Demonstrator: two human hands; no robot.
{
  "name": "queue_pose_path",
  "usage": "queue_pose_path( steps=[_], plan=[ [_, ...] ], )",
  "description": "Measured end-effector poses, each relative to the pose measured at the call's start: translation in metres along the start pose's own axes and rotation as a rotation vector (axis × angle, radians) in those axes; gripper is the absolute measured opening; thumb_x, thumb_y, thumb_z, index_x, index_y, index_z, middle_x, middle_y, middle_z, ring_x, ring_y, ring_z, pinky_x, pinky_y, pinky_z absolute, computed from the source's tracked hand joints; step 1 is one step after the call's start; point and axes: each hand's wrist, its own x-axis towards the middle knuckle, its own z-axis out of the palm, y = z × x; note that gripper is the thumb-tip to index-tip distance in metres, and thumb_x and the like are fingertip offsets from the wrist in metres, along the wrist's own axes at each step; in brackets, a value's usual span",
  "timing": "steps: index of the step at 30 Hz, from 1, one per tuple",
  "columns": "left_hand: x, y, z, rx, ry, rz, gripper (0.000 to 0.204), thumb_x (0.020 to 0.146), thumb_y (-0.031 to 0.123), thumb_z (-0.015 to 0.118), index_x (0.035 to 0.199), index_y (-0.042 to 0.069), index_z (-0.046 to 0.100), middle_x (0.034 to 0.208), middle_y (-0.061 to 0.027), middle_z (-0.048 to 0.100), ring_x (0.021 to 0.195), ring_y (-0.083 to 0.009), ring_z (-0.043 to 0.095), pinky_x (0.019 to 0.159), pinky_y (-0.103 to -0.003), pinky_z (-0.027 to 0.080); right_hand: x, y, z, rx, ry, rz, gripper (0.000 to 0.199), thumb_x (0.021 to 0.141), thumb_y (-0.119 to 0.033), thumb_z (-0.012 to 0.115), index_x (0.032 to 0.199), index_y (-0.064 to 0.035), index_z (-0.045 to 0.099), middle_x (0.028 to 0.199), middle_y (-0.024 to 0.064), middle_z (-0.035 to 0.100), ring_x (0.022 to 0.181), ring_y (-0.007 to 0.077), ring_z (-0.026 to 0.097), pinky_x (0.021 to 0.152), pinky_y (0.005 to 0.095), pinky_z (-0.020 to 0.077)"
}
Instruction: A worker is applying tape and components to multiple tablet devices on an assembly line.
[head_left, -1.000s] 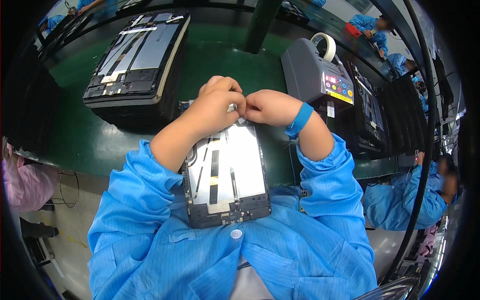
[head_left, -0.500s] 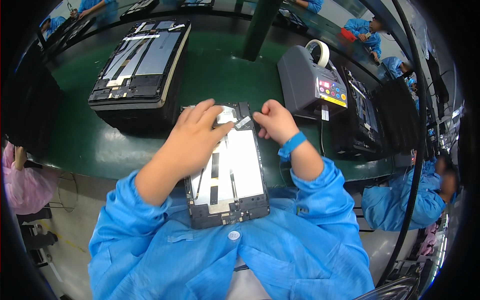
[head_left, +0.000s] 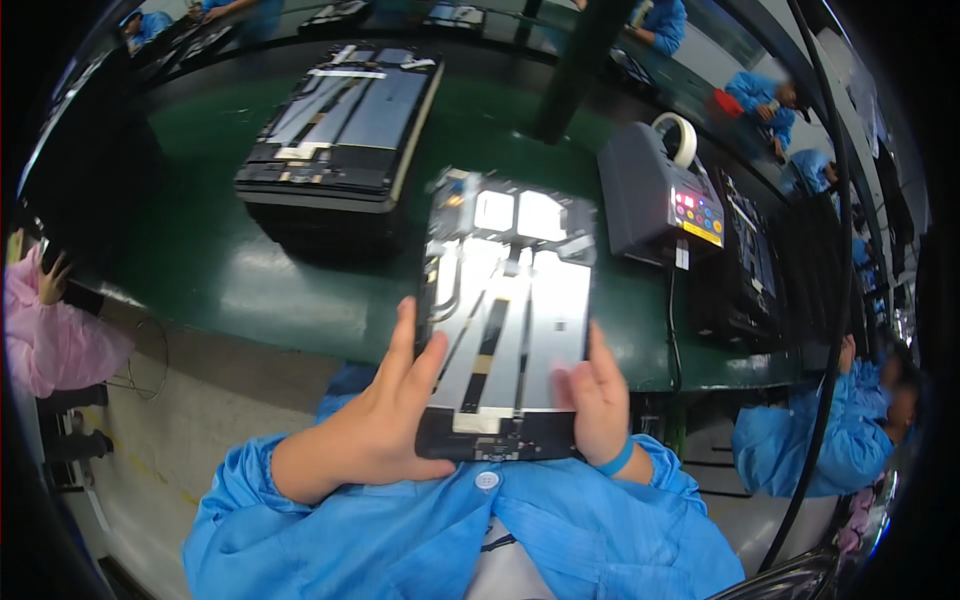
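Observation:
I hold an opened tablet-like device (head_left: 505,310) with its shiny metal inner plate facing up, tilted above the near edge of the green work surface (head_left: 260,270). My left hand (head_left: 385,420) grips its lower left edge, fingers stretched up along the side. My right hand (head_left: 598,400), with a blue wristband, grips the lower right edge. Both sleeves are blue.
A stack of similar opened devices (head_left: 340,130) lies at the back left. A grey tape dispenser machine (head_left: 660,195) with coloured buttons and a tape roll stands to the right. Black trays (head_left: 745,280) sit beyond it. People in blue coats work at the right; a pink sleeve (head_left: 50,340) is at the left.
Both hands left the device's top edge and slid down to its lower corners. The device is now lifted and held up from the bench.

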Motion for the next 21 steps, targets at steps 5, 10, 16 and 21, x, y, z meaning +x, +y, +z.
queue_pose_path(
  steps=[5, 10, 16, 21],
  plan=[
    [0.03, 0.025, -0.073, 0.179, 0.059, 0.066, 0.118, 0.057, 0.015, 0.086, 0.146, -0.002, 0.01, 0.144, -0.0412, -0.002, 0.137, -0.051, 0.005, 0.109, -0.045, 0.023, 0.051, -0.058, 0.015, 0.395, -0.043, -0.042, 0.056, 0.091, -0.017, 0.041, 0.143, -0.0001, 0.029, 0.094, -0.0032, 0.056, 0.066, 0.001, 0.038, 0.057, 0.0159, 0.0294],
    [0.058, -0.009, -0.171, -0.1, 0.239, 0.109, 0.116, 0.05, 0.021, 0.09, 0.144, -0.002, 0.025, 0.137, -0.0158, 0.041, 0.126, -0.0221, 0.039, 0.106, -0.031, 0.03, 0.144, -0.094, 0.059, 0.316, -0.216, -0.289, 0.045, 0.09, -0.018, 0.048, 0.129, 0.0041, 0.043, 0.09, 0.0009, 0.055, 0.069, 0.0065, 0.042, 0.063, 0.0209, 0.0374],
    [0.065, -0.075, -0.226, -0.228, 0.338, -0.03, 0.119, 0.045, 0.029, 0.092, 0.141, -0.006, 0.03, 0.144, -0.018, 0.034, 0.134, -0.0258, 0.033, 0.111, -0.031, 0.02, 0.235, -0.056, 0.121, -0.044, -0.187, -0.292, 0.081, 0.089, -0.043, 0.049, 0.134, 0.0198, 0.023, 0.132, 0.0367, 0.04, 0.129, 0.0403, 0.038, 0.105, 0.0322, 0.0305],
    [0.052, -0.099, -0.231, -0.313, 0.352, -0.041, 0.111, 0.047, 0.017, 0.088, 0.14, -0.005, 0.032, 0.144, -0.0157, 0.036, 0.134, -0.0244, 0.033, 0.112, -0.031, 0.019, 0.23, -0.048, 0.139, -0.186, -0.161, -0.288, 0.079, 0.09, -0.043, 0.045, 0.133, 0.02, 0.025, 0.136, 0.0388, 0.033, 0.133, 0.044, 0.028, 0.11, 0.0339, 0.0238]
  ],
)
